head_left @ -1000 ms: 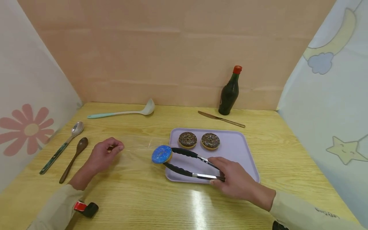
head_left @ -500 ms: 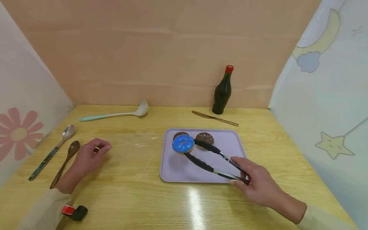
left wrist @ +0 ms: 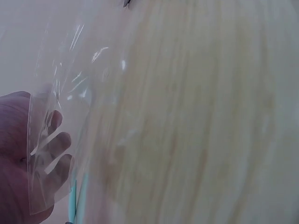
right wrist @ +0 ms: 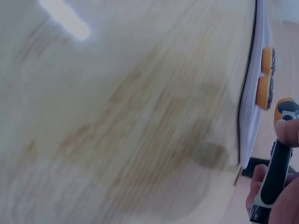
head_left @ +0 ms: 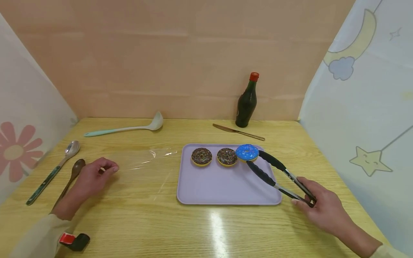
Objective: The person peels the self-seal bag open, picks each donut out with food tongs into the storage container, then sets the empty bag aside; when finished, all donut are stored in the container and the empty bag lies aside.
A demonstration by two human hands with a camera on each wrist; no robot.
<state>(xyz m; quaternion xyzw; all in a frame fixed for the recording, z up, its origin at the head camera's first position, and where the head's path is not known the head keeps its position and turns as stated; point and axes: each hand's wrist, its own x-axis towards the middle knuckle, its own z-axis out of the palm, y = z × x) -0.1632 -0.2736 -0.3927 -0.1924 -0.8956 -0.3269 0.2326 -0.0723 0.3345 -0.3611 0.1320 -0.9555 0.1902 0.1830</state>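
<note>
My right hand point(head_left: 326, 208) grips black-and-steel tongs point(head_left: 262, 175) by their hinge end. Their tips pinch a blue-iced donut point(head_left: 246, 152) over the back right part of a lilac tray point(head_left: 209, 190). In the right wrist view a gap shows between the tongs' end and the tray. Two chocolate donuts with sprinkles, the left one point(head_left: 206, 157) and the middle one point(head_left: 230, 157), lie along the tray's back. At the left, my left hand point(head_left: 93, 177) pinches the edge of a clear plastic bag point(left wrist: 93, 93), which stretches toward the tray and shows only by its glints.
Beside the left forearm lie a wooden spoon point(head_left: 76, 168) and a green-handled metal spoon point(head_left: 55, 170). Farther back are a ladle point(head_left: 155, 122), a table knife point(head_left: 238, 132) and a dark bottle with a red cap point(head_left: 246, 105). Walls stand behind and on both sides.
My right hand has carried the blue donut in the tongs rightward, from left of the tray to its back right part. The left hand keeps its hold on the bag.
</note>
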